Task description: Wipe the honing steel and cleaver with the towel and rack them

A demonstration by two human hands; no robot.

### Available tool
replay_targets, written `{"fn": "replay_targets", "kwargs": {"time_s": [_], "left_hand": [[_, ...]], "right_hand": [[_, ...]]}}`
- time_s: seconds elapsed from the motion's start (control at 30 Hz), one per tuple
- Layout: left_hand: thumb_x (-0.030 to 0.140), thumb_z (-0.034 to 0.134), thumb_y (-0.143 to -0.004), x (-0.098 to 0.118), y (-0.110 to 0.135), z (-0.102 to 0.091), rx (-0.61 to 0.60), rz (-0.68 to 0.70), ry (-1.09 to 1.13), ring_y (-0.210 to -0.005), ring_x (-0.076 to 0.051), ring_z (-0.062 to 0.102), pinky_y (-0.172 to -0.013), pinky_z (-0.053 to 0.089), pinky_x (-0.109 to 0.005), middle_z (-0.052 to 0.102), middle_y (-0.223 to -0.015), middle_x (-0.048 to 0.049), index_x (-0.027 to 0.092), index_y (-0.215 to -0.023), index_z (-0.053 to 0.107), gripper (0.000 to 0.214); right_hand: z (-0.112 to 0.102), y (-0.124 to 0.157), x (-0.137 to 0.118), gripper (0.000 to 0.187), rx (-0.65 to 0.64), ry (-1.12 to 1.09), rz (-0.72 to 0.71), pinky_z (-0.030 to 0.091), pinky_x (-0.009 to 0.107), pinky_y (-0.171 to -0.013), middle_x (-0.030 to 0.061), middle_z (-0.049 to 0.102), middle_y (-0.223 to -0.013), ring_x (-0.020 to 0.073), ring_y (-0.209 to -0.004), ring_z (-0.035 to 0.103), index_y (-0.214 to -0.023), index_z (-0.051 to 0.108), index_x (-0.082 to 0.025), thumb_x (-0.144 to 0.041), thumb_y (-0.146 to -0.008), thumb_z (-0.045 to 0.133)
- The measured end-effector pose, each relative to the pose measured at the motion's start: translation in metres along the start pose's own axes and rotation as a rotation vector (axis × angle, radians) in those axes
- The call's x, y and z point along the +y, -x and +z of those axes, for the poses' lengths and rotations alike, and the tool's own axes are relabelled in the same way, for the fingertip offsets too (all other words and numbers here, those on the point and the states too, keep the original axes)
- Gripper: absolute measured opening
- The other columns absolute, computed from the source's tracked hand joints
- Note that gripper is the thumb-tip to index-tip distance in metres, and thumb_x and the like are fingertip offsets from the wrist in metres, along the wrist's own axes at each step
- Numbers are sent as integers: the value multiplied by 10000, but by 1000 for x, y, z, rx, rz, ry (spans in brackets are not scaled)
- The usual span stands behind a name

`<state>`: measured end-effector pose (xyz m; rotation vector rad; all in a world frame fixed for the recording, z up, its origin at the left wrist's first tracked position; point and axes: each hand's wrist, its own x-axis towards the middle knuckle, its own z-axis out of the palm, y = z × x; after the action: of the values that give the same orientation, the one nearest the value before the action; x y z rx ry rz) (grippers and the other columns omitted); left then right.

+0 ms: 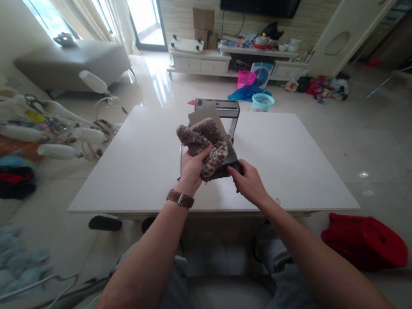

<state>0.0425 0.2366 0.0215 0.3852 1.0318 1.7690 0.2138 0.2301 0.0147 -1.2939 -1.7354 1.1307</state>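
Observation:
A brown-and-cream patterned fluffy cloth (208,141) is bunched in my left hand (193,169), whose fingers and thumb are closed around it. The cloth lies against a flat grey metal-looking plate (220,122) with a black part along its near end. My right hand (247,179) grips that black part at the near right corner. Most of the plate's face is hidden by the cloth, so its exact kind cannot be made out. Just behind it, a black-and-silver metal frame (218,104) stands on the white table (287,163).
Beyond the table are a pink basket (246,78), a light-blue basket (262,101) and a low white cabinet (201,64) with clutter. White lamp arms (90,135) stand close to the left side. A red object (363,239) lies on the floor at right.

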Motion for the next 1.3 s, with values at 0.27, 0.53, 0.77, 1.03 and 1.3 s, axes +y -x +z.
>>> {"fn": "replay_targets", "kwargs": {"time_s": [0.27, 0.53, 0.77, 1.03, 1.3], "left_hand": [[215, 946, -590, 14, -11, -9, 65, 31, 139, -995, -298, 783, -978, 638, -454, 817, -930, -116, 109, -897, 757, 376], [206, 926, -629, 7, -5, -4, 47, -25, 158, -1009, -304, 783, -1010, 628, -466, 819, -948, -128, 100, -920, 766, 349], [196, 917, -634, 18, -20, -14, 117, 39, 215, -1010, -277, 781, -974, 641, -419, 819, -956, -114, 118, -916, 750, 337], [224, 903, -660, 20, -23, -20, 88, 1, 213, -999, -253, 778, -965, 634, -391, 817, -947, -95, 133, -972, 750, 358], [267, 911, -676, 21, -31, -24, 94, 38, 222, -1002, -223, 772, -951, 631, -351, 819, -997, -84, 146, -1032, 752, 408]], "right_hand": [[-2, 3, -2, 261, -54, 156, -50, 374, 248, -505, -35, 518, -595, 139, -555, 489, -771, 541, -234, -454, -892, 610], [-2, 4, -4, 220, -113, 178, -46, 376, 256, -532, -27, 534, -614, 153, -582, 500, -771, 523, -243, -418, -889, 586], [-5, 4, -5, 240, -145, 234, -74, 350, 267, -570, -30, 519, -647, 149, -610, 491, -749, 515, -239, -415, -893, 591], [-4, 4, 0, 230, -129, 305, -108, 310, 282, -606, -44, 489, -620, 145, -610, 453, -718, 474, -242, -372, -876, 578], [-9, 2, -4, 246, -142, 292, -119, 311, 284, -612, -41, 495, -630, 147, -614, 453, -710, 476, -242, -378, -875, 598]]}}
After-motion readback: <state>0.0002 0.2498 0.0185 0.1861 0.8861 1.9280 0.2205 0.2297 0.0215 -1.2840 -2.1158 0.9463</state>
